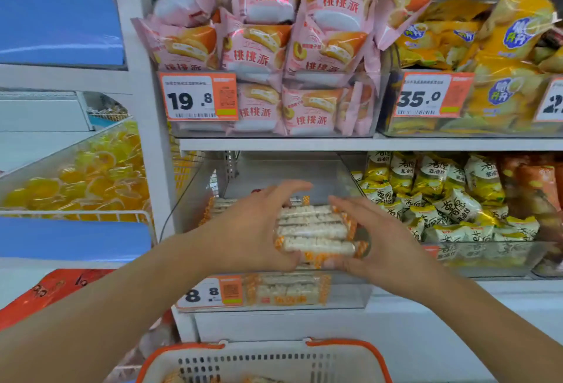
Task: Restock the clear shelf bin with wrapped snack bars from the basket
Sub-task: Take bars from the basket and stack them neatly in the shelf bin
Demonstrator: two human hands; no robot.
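Note:
A stack of wrapped snack bars (313,230), white with orange checked ends, sits between my two hands over the clear shelf bin (350,294) on the lower shelf. My left hand (253,227) grips the stack's left side, fingers curled over the top. The right side of the stack is held by my right hand (377,239). More bars lie in the bin, behind the stack and low at its front wall. The white basket with an orange rim (344,349) stands below, with a few bars just visible at its bottom.
A price tag reading 8.8 (210,292) hangs on the bin's front. Yellow-and-white snack packs (451,199) fill the bin to the right. Pink pastry packs (274,47) crowd the shelf above. A wire basket of yellow jelly cups (85,181) stands at left.

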